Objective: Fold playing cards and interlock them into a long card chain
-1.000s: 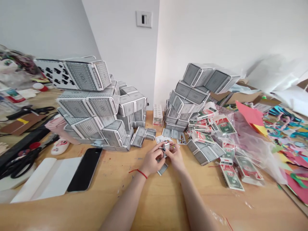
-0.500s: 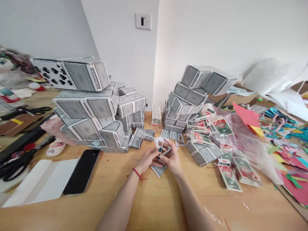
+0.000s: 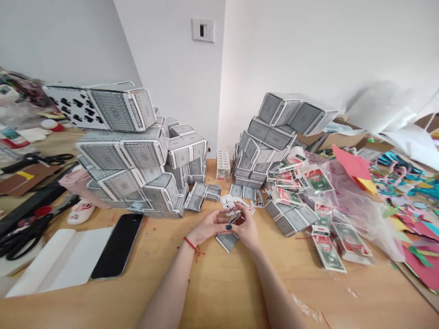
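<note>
My left hand (image 3: 210, 227) and my right hand (image 3: 246, 227) meet over the middle of the wooden table (image 3: 219, 292). Both pinch a small folded playing card (image 3: 236, 216) between their fingertips. A grey-backed card (image 3: 227, 241) lies flat on the table just beneath them. Several loose face-up cards (image 3: 233, 202) lie right behind my hands. A red string circles my left wrist.
Stacked card cubes (image 3: 130, 151) rise at the left and another stack (image 3: 274, 132) at the right. A black phone (image 3: 118, 244) and white sheet (image 3: 61, 260) lie left. Card boxes (image 3: 329, 251), a plastic bag and coloured paper scraps (image 3: 404, 192) fill the right. Scissors (image 3: 20, 233) rest far left.
My hands have kept working the small card between them; the left hand has turned so its thumb faces up. The view shifted slightly.
</note>
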A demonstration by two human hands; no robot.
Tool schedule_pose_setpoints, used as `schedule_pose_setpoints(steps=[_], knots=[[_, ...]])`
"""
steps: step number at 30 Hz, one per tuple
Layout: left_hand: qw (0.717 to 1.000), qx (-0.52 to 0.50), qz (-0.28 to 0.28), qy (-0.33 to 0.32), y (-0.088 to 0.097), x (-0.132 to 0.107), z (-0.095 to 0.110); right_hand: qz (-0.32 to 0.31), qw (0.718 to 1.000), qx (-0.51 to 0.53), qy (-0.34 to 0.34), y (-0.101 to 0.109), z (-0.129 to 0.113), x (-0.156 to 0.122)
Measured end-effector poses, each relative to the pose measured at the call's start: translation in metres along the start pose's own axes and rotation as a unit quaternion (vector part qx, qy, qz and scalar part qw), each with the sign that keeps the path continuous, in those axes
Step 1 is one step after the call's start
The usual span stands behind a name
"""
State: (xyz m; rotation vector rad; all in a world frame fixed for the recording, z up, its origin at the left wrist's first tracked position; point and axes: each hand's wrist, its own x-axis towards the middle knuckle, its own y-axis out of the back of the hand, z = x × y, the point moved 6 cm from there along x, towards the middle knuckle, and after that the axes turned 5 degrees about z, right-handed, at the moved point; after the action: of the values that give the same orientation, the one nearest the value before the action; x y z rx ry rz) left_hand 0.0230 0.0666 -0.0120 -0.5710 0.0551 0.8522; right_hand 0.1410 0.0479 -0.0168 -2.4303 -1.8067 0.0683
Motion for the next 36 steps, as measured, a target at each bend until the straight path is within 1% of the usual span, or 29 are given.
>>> schedule_pose_setpoints(steps=[3, 6, 8, 11, 13, 15, 17, 19, 21, 22, 25, 28, 32, 36], knots=[[0.999, 0.031, 0.018, -0.041, 0.004, 0.003, 0.005, -0.023, 0.999, 0.038, -0.01, -0.003, 0.001, 0.002], [0.995, 0.046, 0.052, -0.076, 0.011, 0.006, 0.008, -0.088, 0.992, 0.08, -0.04, -0.008, -0.004, 0.001], [0.991, 0.059, 0.072, -0.099, 0.015, 0.007, 0.007, -0.115, 0.987, 0.101, -0.049, -0.007, -0.009, 0.0], [0.985, 0.094, 0.08, -0.121, 0.015, 0.009, 0.003, -0.118, 0.981, 0.142, -0.059, -0.004, -0.011, 0.001], [0.975, 0.141, 0.086, -0.145, 0.012, 0.008, 0.002, -0.109, 0.977, 0.164, -0.078, -0.003, -0.006, 0.002], [0.952, 0.213, 0.107, -0.191, 0.008, 0.006, 0.006, -0.089, 0.977, 0.166, -0.096, -0.001, 0.002, 0.004], [0.917, 0.294, 0.135, -0.234, 0.006, 0.002, 0.012, -0.067, 0.981, 0.155, -0.099, 0.001, 0.009, 0.007], [0.88, 0.361, 0.159, -0.263, 0.005, -0.001, 0.017, -0.058, 0.983, 0.144, -0.095, 0.001, 0.013, 0.009], [0.856, 0.399, 0.171, -0.282, 0.006, -0.002, 0.019, -0.06, 0.983, 0.141, -0.096, 0.001, 0.016, 0.01], [0.849, 0.407, 0.172, -0.289, 0.006, -0.003, 0.02, -0.064, 0.982, 0.143, -0.101, 0.001, 0.017, 0.01], [0.85, 0.402, 0.171, -0.295, 0.008, -0.002, 0.019, -0.071, 0.978, 0.151, -0.126, 0.002, 0.021, 0.01], [0.865, 0.378, 0.159, -0.29, 0.008, -0.001, 0.017, -0.074, 0.974, 0.16, -0.142, 0.004, 0.022, 0.01], [0.883, 0.35, 0.132, -0.285, 0.008, -0.001, 0.015, -0.083, 0.973, 0.164, -0.142, 0.004, 0.022, 0.009], [0.885, 0.35, 0.112, -0.284, 0.008, -0.001, 0.013, -0.088, 0.975, 0.151, -0.138, 0.003, 0.022, 0.008]])
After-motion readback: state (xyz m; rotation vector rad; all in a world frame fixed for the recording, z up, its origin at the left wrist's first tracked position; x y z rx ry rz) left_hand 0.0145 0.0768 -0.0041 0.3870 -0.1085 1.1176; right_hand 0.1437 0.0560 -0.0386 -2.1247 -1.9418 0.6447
